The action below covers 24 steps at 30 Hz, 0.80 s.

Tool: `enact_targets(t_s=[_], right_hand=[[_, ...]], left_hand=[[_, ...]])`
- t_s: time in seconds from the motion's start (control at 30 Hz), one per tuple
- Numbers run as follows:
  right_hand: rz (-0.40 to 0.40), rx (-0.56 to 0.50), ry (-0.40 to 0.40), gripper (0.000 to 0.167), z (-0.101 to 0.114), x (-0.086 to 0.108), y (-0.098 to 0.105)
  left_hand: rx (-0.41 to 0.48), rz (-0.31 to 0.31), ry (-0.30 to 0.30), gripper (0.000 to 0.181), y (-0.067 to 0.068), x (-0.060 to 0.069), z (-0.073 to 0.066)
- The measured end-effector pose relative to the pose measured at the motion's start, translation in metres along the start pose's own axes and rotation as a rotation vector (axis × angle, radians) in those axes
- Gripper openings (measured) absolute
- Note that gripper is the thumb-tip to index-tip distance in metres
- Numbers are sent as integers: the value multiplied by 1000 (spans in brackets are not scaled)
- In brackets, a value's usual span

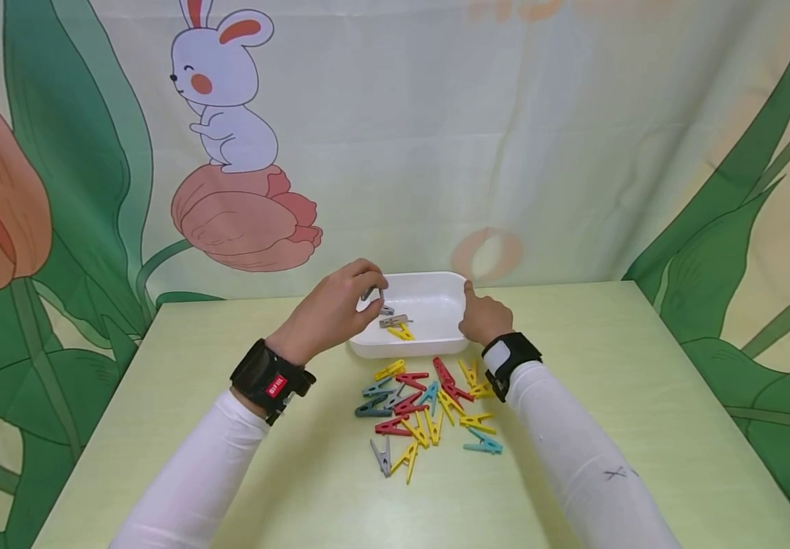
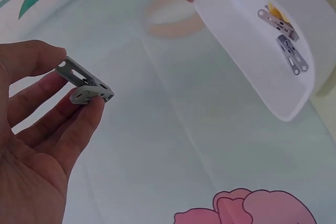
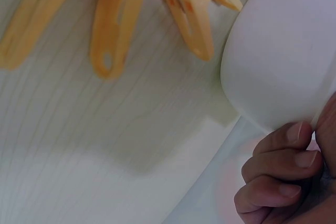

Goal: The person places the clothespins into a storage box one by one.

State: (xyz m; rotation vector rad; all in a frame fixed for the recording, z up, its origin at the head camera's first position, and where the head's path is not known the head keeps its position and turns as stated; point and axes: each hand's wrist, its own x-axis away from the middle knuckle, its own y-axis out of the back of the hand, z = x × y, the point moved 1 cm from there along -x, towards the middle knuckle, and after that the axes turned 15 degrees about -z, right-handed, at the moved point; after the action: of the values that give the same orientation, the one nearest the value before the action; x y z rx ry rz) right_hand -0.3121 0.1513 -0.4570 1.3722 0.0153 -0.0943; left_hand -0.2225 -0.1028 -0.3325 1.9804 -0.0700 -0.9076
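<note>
Between thumb and fingers my left hand (image 1: 340, 305) pinches a grey metal clothespin (image 2: 86, 82) above the left end of a white plastic basin (image 1: 429, 347). Inside the basin, near its left side, lie a grey clothespin (image 2: 292, 55), a second metal one (image 1: 393, 321) and a yellow clothespin (image 1: 402, 332). At the basin's right end my right hand (image 1: 487, 314) grips the rim, its fingers curled (image 3: 283, 163) against the wall. The thumb is partly cut off in the right wrist view.
In front of the basin several loose clothespins lie in a pile, among them a red one (image 1: 392, 427), a blue one (image 1: 483, 442), a grey one (image 1: 381, 457) and a yellow one (image 1: 477, 421). A printed curtain (image 1: 395, 152) hangs behind the pale table (image 1: 196, 358).
</note>
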Motion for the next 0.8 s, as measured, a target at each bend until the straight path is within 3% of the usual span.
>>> enact_targets(t_s=[0.4,0.63,0.8], right_hand=[[-12,4,0,81,1,-1,-4],[9,3,-3,81,2,0,-4],[8,0,-10,82,1,1,-3]], left_hand=[[44,6,91,22,-17,-26,23],[40,43,183,25,-31,-35,31],[24,71,202,26,-45,-40,34]])
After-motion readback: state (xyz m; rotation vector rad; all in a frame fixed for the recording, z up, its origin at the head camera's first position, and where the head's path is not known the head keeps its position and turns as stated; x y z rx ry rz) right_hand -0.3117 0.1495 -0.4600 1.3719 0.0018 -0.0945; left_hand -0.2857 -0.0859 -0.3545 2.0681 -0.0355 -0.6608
